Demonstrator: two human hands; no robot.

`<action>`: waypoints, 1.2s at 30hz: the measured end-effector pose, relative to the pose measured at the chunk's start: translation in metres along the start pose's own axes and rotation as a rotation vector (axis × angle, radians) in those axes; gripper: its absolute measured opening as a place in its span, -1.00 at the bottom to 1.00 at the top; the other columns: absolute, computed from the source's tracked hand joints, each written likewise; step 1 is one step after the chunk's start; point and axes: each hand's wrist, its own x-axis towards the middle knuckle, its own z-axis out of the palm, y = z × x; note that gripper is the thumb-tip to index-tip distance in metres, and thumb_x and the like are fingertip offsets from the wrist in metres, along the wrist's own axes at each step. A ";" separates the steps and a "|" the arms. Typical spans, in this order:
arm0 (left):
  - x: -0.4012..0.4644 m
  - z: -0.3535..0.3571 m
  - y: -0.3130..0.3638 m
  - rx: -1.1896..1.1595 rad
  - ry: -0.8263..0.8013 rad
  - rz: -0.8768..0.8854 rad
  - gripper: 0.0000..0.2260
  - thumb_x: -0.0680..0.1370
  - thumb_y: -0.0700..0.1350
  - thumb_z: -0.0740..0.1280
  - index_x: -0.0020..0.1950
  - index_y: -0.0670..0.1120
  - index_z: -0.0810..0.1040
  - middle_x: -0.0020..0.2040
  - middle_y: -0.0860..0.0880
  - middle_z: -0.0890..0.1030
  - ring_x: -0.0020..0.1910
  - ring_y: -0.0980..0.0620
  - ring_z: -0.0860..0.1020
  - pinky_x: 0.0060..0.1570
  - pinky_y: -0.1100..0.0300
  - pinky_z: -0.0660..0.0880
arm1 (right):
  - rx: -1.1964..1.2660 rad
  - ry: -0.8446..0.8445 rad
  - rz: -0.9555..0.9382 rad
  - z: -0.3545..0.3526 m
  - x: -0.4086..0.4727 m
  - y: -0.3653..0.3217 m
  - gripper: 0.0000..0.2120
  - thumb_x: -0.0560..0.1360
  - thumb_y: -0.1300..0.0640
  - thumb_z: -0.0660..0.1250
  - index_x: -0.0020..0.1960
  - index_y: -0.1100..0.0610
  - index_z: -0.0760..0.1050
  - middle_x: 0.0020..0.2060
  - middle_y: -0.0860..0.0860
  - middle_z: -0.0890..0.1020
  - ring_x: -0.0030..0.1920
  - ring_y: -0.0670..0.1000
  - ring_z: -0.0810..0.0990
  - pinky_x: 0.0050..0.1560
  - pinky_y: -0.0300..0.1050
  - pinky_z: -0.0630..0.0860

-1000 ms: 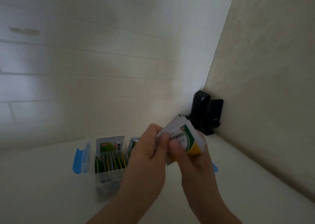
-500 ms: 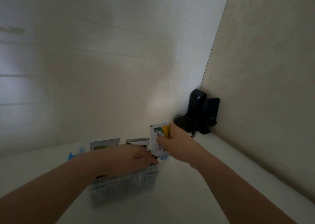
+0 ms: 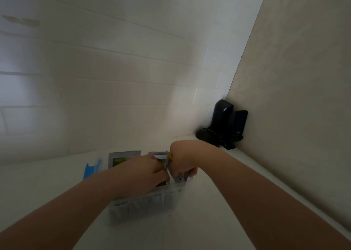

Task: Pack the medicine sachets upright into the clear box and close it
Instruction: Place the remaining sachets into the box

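Note:
The clear box (image 3: 144, 204) stands on the white counter under both my hands. Its blue latch (image 3: 89, 171) shows at the left end. A white and green sachet (image 3: 121, 158) stands upright at the back of the box. My right hand (image 3: 183, 157) is closed on a sachet (image 3: 179, 178) with a yellow edge, pushed down into the right end of the box. My left hand (image 3: 150, 169) reaches into the box beside it, fingers down among the sachets; what they touch is hidden.
A black device (image 3: 225, 124) with cables stands in the far right corner where the tiled wall meets the beige side wall. The white counter (image 3: 199, 221) runs along the side wall to the right.
My right hand has come down and brought its sachet from above the box into the box's right end. My left hand stays in the box.

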 end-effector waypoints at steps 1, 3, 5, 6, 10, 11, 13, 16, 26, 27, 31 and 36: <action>0.000 0.000 0.000 -0.027 0.004 -0.009 -0.70 0.61 -0.06 0.02 0.18 0.01 0.51 0.21 0.00 0.53 0.13 0.04 0.43 0.14 0.14 0.40 | -0.038 -0.028 0.004 -0.001 0.001 -0.005 -0.86 0.41 0.20 0.36 -0.20 0.25 0.44 -0.41 0.08 0.46 -0.49 -0.01 0.49 -0.60 -0.31 0.44; 0.000 0.001 0.000 -0.095 0.021 -0.035 -0.70 0.59 -0.05 0.04 0.12 -0.03 0.53 0.16 -0.02 0.56 0.08 0.03 0.46 0.12 0.08 0.43 | -0.098 -0.093 0.015 -0.001 0.005 -0.013 -0.82 0.44 0.22 0.34 0.00 0.29 0.51 -0.34 0.10 0.52 -0.31 0.09 0.61 -0.37 -0.25 0.54; 0.001 0.001 0.001 -0.192 0.036 -0.082 -0.72 0.57 -0.05 0.06 0.07 -0.06 0.54 0.11 -0.06 0.58 0.01 -0.01 0.50 0.07 0.06 0.47 | -0.134 -0.132 0.035 0.002 0.008 -0.019 -0.86 0.45 0.22 0.32 -0.03 0.26 0.54 -0.16 0.13 0.62 0.01 0.12 0.63 -0.06 -0.15 0.55; 0.001 0.001 0.002 -0.212 0.035 -0.099 -0.72 0.56 -0.06 0.07 0.07 -0.07 0.55 0.09 -0.08 0.58 0.00 -0.02 0.52 0.04 0.06 0.48 | -0.155 -0.160 0.050 0.003 0.007 -0.021 -0.84 0.46 0.21 0.31 0.00 0.26 0.54 -0.03 0.14 0.64 0.10 0.10 0.60 0.03 -0.13 0.52; 0.001 0.000 0.003 -0.215 0.007 -0.113 -0.72 0.57 -0.08 0.06 0.12 -0.09 0.52 0.11 -0.11 0.57 0.01 -0.05 0.52 0.04 0.07 0.48 | -0.164 -0.130 0.054 0.003 0.002 -0.023 -0.62 0.44 0.13 0.37 0.18 0.29 0.46 0.08 0.17 0.60 0.07 0.12 0.61 0.08 -0.12 0.53; -0.001 -0.001 0.003 -0.216 0.007 -0.109 -0.72 0.58 -0.08 0.05 0.14 -0.07 0.51 0.11 -0.10 0.57 0.01 -0.05 0.52 0.04 0.06 0.48 | -0.151 -0.113 0.043 0.001 -0.001 -0.021 -0.63 0.41 0.11 0.40 0.11 0.30 0.46 -0.03 0.18 0.61 0.03 0.14 0.63 0.05 -0.09 0.56; -0.003 -0.002 0.002 -0.243 0.014 -0.101 -0.73 0.59 -0.08 0.04 0.12 -0.05 0.50 0.09 -0.09 0.57 0.00 -0.05 0.52 0.05 0.05 0.47 | -0.084 -0.050 0.042 -0.002 -0.004 -0.019 -0.73 0.38 0.12 0.43 -0.13 0.28 0.43 -0.21 0.16 0.59 -0.06 0.14 0.66 -0.03 -0.07 0.60; -0.003 0.001 -0.001 -0.267 0.022 -0.107 -0.70 0.56 -0.06 0.02 0.01 -0.10 0.53 0.02 -0.12 0.59 -0.04 -0.07 0.54 0.04 -0.03 0.49 | -0.067 0.030 0.046 -0.001 0.000 -0.015 -0.79 0.40 0.22 0.40 -0.02 0.26 0.47 -0.06 0.18 0.66 -0.12 0.06 0.67 -0.07 -0.15 0.57; -0.002 0.002 0.001 -0.309 0.058 -0.100 -0.76 0.56 -0.10 0.09 0.13 0.02 0.47 0.16 -0.02 0.50 0.07 0.00 0.49 0.04 0.15 0.42 | -0.009 0.093 0.014 0.007 -0.003 -0.007 -0.61 0.40 0.19 0.39 0.19 0.21 0.41 -0.04 0.17 0.63 -0.19 0.06 0.63 -0.12 -0.11 0.61; -0.002 0.001 0.000 -0.299 0.053 -0.094 -0.74 0.56 -0.10 0.09 0.16 0.05 0.48 0.21 0.01 0.45 0.13 0.02 0.45 0.09 0.16 0.39 | -0.011 0.110 0.020 0.006 -0.002 -0.005 -0.62 0.39 0.22 0.40 0.18 0.22 0.42 -0.05 0.17 0.65 -0.17 0.07 0.66 -0.07 -0.08 0.62; 0.000 0.002 -0.001 -0.138 0.006 -0.022 -0.69 0.56 -0.13 0.07 0.19 -0.04 0.52 0.29 0.00 0.46 0.23 0.02 0.41 0.24 0.12 0.35 | -0.176 0.193 -0.040 0.016 -0.005 -0.003 -0.93 0.39 0.30 0.34 -0.16 0.27 0.47 -0.31 0.15 0.53 -0.31 0.06 0.55 -0.23 -0.24 0.54; -0.001 0.000 0.001 -0.175 0.033 -0.104 -0.73 0.55 -0.12 0.06 0.04 -0.13 0.53 0.06 -0.10 0.59 -0.01 -0.04 0.53 0.03 0.08 0.47 | -0.276 0.257 -0.098 0.027 0.002 -0.009 -0.93 0.48 0.26 0.23 -0.10 0.26 0.46 0.03 0.21 0.57 0.00 0.13 0.56 -0.29 -0.24 0.37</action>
